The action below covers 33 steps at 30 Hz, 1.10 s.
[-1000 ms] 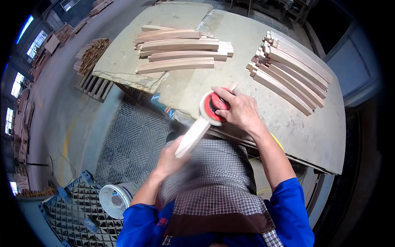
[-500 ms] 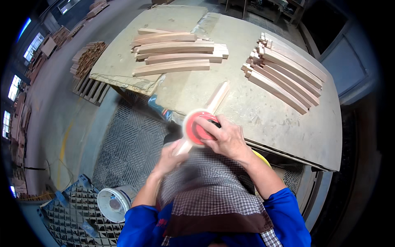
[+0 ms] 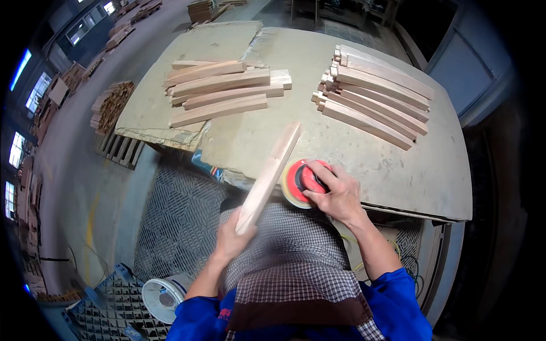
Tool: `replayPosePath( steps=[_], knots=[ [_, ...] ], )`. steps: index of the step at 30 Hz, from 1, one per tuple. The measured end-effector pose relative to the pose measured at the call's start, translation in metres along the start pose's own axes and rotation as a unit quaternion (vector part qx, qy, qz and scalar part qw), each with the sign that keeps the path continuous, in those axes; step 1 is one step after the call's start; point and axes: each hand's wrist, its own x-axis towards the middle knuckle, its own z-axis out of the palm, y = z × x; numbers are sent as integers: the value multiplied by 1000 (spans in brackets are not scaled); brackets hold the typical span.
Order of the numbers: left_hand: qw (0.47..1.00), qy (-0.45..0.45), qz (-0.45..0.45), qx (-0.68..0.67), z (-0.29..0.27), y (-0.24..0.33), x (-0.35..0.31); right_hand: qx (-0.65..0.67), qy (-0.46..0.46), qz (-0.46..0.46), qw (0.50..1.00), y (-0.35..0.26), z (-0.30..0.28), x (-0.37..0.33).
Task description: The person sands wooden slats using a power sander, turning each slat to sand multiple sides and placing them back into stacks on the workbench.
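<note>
The wooden slat is long, pale and narrow. It runs from the near edge of the table up and to the right, with its far end over the table top and its near end off the edge, above the person's lap. The left hand is closed around the near end of the slat; the fingers are hidden under the wood and blurred, so the exact grip cannot be made out.

The round sander, with a red top and a pale disc rim, sits just right of the slat at the near table edge. Its left rim meets the slat's side; whether the disc face is in contact is hidden. The right hand is clasped over the sander's right half, fingers curled across the red top. The sander's body below the hand is not visible.

Far left on the table, a stack of slats lies on a sheet of cardboard. Far right, a second stack of slats lies fanned at an angle. Both stacks are well apart from the hands.

A checked apron covers the lap and hides the floor beneath. Left of it lie a patterned floor mat, a white bucket, partly hidden by the left sleeve, and a dark crate, cut off at the lower edge.
</note>
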Motion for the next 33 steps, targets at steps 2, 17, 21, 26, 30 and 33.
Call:
replayPosePath(
  steps=[2, 17, 21, 26, 30, 33],
  knots=[
    [1000, -3, 6, 10, 6, 10, -4, 6, -9, -57, 998, -14, 7, 6],
    [953, -70, -132, -264, 8, -20, -4, -20, -14, -6, 1000, 17, 42, 74],
    [884, -106, -202, -409, 6, -8, -4, -70, 0, 43, 997, 40, 27, 45],
    [834, -168, -202, -485, 33, -18, -9, -38, 20, 154, 987, 50, -9, 0],
    [851, -285, -182, -402, 94, -2, 10, -59, 86, 196, 975, 79, -26, -28],
    [832, -401, -157, -349, 133, 38, 49, -107, 86, 240, 961, 105, -40, -46]
  ],
)
